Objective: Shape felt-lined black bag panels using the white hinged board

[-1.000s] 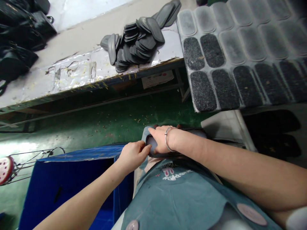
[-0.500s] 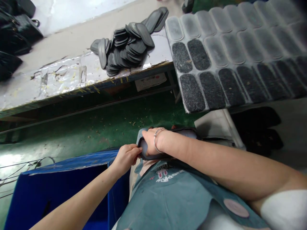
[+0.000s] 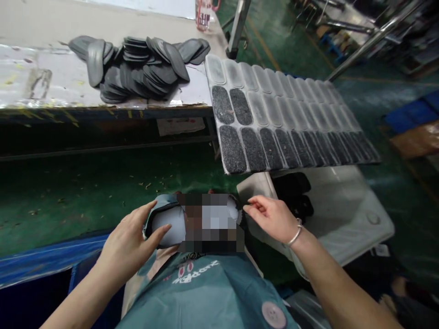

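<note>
Hands stand apart, left hand (image 3: 125,235) splayed, right hand (image 3: 276,220) loosely curled.

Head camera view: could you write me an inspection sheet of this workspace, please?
Surface: white worktable with a scuffed front edge, bearing piled dark grey oval pads.
Job's things: pale grey rounded panel with a dark rim by the teal apron; part of that area is pixelated.
Clutter: small pale scraps on the green floor.
Hands: left hand at the panel's left end; right hand beside the pixelated area, fingers curled, contact unclear.
Cables: nothing seen.
Surroundings: rows of grey and speckled black rounded rectangles; white plastic bin with black pieces.
</note>
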The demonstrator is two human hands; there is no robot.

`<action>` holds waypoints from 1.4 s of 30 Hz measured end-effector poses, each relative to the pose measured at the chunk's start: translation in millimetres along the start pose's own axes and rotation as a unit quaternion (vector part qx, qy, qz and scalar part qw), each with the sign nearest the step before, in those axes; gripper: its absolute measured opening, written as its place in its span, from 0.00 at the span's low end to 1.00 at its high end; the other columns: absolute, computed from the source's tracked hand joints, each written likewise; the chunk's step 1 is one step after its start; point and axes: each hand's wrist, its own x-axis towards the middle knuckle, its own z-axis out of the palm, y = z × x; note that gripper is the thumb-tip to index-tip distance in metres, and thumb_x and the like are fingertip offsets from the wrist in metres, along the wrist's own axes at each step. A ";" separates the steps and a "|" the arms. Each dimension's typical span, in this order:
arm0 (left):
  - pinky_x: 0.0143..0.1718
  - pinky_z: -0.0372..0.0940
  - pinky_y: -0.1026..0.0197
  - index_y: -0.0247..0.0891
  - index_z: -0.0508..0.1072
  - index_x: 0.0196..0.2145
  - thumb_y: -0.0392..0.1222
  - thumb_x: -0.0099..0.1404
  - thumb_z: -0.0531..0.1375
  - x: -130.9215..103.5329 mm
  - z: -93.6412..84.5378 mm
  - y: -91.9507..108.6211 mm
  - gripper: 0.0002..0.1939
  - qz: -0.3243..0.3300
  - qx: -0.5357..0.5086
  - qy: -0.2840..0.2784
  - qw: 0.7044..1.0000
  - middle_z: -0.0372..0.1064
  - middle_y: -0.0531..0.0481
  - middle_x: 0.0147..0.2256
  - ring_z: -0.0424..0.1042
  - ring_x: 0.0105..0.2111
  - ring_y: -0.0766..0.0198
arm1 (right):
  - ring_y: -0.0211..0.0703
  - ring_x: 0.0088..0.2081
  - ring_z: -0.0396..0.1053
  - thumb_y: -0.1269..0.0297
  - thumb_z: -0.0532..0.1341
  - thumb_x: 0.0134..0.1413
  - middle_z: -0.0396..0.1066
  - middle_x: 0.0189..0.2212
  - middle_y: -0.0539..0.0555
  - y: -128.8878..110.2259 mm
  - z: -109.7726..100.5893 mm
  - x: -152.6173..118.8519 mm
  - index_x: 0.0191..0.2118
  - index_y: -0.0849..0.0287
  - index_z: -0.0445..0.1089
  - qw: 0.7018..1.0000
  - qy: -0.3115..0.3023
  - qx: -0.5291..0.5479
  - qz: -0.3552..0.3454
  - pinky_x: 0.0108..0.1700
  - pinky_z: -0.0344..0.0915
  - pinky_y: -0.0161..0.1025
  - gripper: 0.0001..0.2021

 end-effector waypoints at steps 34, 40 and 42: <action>0.46 0.65 0.58 0.44 0.74 0.49 0.48 0.64 0.55 19.9 3.8 18.8 0.18 0.002 -0.080 0.034 0.996 0.75 0.49 0.46 0.73 0.45 0.56 | 0.46 0.49 0.70 0.62 0.54 0.63 0.72 0.49 0.59 -35.7 29.2 31.6 0.56 0.64 0.66 0.981 0.044 -0.108 -0.152 0.49 0.66 0.39 0.19; 0.42 0.66 0.58 0.41 0.76 0.46 0.48 0.67 0.52 36.4 -1.1 23.5 0.17 0.106 0.003 -0.018 0.994 0.76 0.46 0.42 0.74 0.42 0.55 | 0.44 0.41 0.74 0.66 0.52 0.64 0.76 0.41 0.55 -35.0 40.0 45.4 0.45 0.59 0.74 0.976 0.032 -0.129 -0.173 0.42 0.66 0.37 0.13; 0.38 0.64 0.59 0.40 0.76 0.42 0.46 0.69 0.49 39.3 -2.0 25.5 0.17 0.124 0.044 -0.026 0.991 0.76 0.45 0.38 0.74 0.39 0.56 | 0.45 0.39 0.74 0.66 0.52 0.64 0.77 0.39 0.55 -33.7 42.3 44.5 0.43 0.60 0.74 0.974 0.045 -0.138 -0.175 0.40 0.65 0.37 0.13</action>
